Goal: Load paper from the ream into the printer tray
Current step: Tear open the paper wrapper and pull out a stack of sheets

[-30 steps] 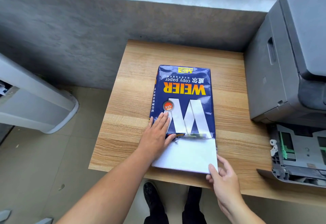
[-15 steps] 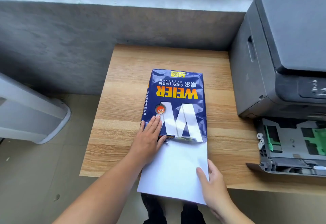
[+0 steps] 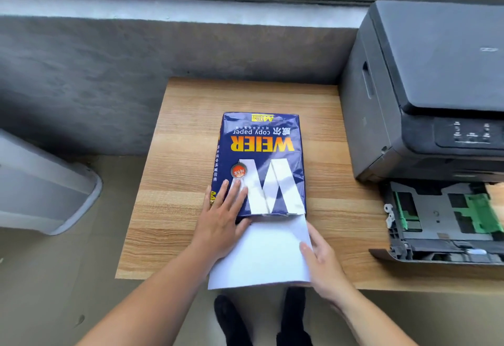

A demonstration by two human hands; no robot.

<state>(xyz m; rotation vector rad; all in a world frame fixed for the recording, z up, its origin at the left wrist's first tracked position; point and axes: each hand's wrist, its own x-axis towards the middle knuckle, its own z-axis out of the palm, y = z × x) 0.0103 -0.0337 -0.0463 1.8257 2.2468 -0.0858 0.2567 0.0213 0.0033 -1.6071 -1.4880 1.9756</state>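
Head view: left hand flat on ream; right hand pinching paper

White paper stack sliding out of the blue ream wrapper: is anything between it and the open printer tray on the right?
Nothing visible. The white paper stack, gripped by the right hand, has only bare wooden table between it and the pulled-out grey printer tray. The left hand pins the blue ream wrapper.

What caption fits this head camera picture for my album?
Left hand pins blue paper ream while right hand slides white sheets out.
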